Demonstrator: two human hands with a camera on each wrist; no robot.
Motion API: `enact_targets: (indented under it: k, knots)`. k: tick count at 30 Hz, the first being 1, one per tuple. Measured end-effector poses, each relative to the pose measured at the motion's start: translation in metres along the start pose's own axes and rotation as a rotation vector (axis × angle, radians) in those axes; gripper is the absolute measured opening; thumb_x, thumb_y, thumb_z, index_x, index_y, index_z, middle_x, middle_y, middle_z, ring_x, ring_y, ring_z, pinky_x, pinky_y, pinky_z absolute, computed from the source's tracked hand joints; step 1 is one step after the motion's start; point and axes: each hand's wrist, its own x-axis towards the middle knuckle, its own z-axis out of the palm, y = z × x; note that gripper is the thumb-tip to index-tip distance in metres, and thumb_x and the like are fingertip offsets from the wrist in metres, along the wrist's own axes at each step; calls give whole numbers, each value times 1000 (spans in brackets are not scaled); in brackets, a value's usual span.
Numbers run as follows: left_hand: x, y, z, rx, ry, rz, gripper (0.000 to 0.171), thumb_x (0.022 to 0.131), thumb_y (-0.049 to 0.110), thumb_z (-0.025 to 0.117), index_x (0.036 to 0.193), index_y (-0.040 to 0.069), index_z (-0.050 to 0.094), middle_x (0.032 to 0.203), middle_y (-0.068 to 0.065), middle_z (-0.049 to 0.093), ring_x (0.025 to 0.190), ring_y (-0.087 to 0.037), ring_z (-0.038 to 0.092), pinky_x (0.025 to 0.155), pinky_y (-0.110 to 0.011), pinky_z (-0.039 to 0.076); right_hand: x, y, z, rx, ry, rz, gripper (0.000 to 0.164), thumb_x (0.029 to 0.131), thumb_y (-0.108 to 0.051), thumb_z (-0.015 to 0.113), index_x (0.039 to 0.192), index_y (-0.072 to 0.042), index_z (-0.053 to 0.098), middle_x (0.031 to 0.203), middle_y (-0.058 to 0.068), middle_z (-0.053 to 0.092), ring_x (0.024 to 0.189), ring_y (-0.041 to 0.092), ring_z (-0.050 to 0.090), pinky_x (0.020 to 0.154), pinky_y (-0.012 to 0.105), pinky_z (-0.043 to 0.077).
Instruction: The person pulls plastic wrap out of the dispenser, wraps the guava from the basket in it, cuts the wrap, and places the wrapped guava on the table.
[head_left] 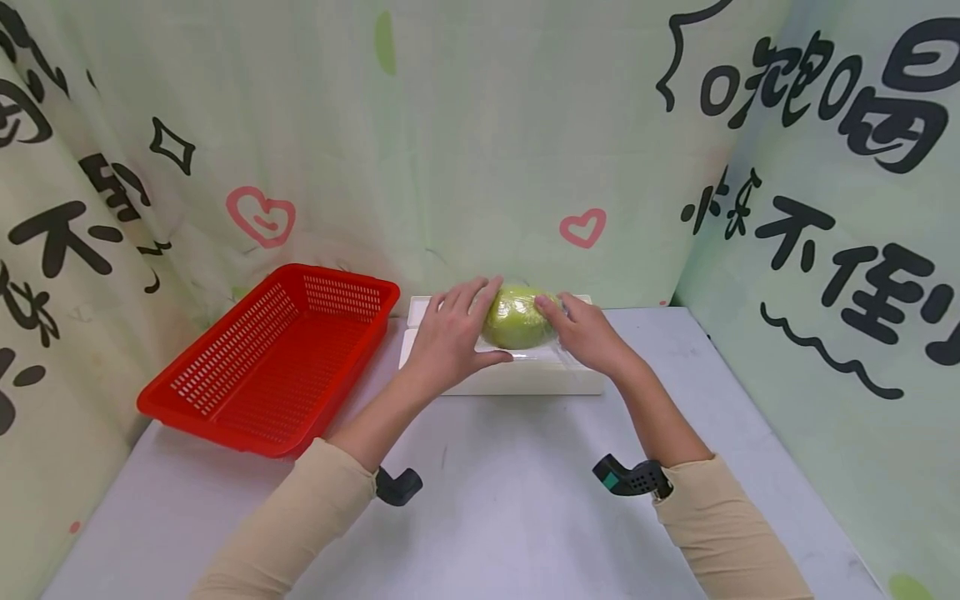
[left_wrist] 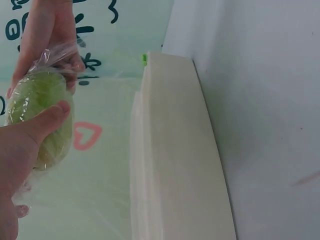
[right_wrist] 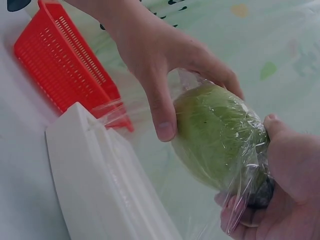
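A green, rounded fruit in clear plastic film is held up between both hands, over a long white box. My left hand grips its left side, and in the right wrist view the thumb lies on the near face with the fingers behind. On the opposite end, my right hand holds the fruit and bunched film, its thumb on top and fingers curled beneath, as the right wrist view shows. Loose plastic film stretches from the wrapped fruit towards the box.
To the left stands a red perforated plastic basket on the white table. A pale curtain with black lettering and pink hearts hangs behind and at the sides. Each wrist wears a black camera mount.
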Motion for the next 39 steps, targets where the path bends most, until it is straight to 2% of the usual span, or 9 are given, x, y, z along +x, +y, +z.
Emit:
enact_targets:
  k: [4, 9, 14, 19, 25, 30, 35, 39]
  knots:
    - [0, -2, 4, -28, -6, -4, 97, 69, 53, 82, 146, 17, 36, 140, -5, 50, 127, -24, 49, 103, -43, 44, 0, 1, 1, 8, -7, 1, 66, 99, -61, 30, 129, -6, 49, 99, 14, 55, 87, 26, 53, 72, 31, 47]
    - [0, -5, 7, -82, -17, 3, 91, 71, 50, 81, 145, 17, 39, 137, -4, 52, 126, -23, 49, 103, -43, 44, 0, 2, 1, 23, -15, -1, 67, 98, -61, 31, 134, -7, 48, 105, 15, 57, 85, 26, 56, 72, 31, 48]
    - [0, -6, 6, -106, -34, -5, 90, 71, 49, 82, 144, 17, 40, 136, -4, 53, 126, -23, 49, 103, -43, 43, 0, 2, 1, 28, -24, -19, 66, 98, -60, 33, 137, -8, 46, 119, 16, 60, 97, 29, 60, 81, 38, 54]
    - [1, -6, 7, -125, -83, -13, 88, 73, 50, 80, 143, 16, 40, 136, -4, 53, 126, -23, 50, 102, -43, 43, -1, 5, 2, 41, -4, -47, 62, 100, -55, 36, 141, -10, 43, 133, 16, 55, 111, 32, 57, 89, 45, 55]
    - [1, -6, 6, -173, -138, -53, 85, 74, 50, 79, 142, 16, 41, 135, -4, 54, 124, -21, 51, 102, -43, 44, 0, 8, 5, 26, 54, -109, 64, 95, -46, 57, 145, -10, 38, 143, 15, 47, 125, 33, 49, 101, 52, 48]
    - [1, -8, 6, -215, -196, -84, 83, 77, 51, 76, 143, 17, 39, 134, -4, 54, 121, -21, 52, 101, -42, 44, -1, 9, 10, 24, 110, -190, 76, 83, -36, 75, 145, -11, 38, 142, 12, 48, 125, 31, 48, 99, 49, 50]
    - [2, -10, 8, -246, -248, -115, 83, 78, 53, 74, 144, 18, 38, 132, -3, 54, 119, -20, 51, 102, -43, 44, -4, 11, 16, 8, 138, -224, 87, 74, -33, 84, 145, -13, 38, 144, 10, 46, 130, 30, 44, 102, 50, 48]
    - [4, -10, 8, -272, -288, -131, 84, 78, 53, 74, 145, 17, 38, 129, -4, 55, 116, -21, 52, 99, -41, 45, -4, 14, 22, -9, 156, -235, 92, 71, -34, 86, 146, -16, 37, 146, 8, 44, 131, 29, 44, 101, 50, 49]
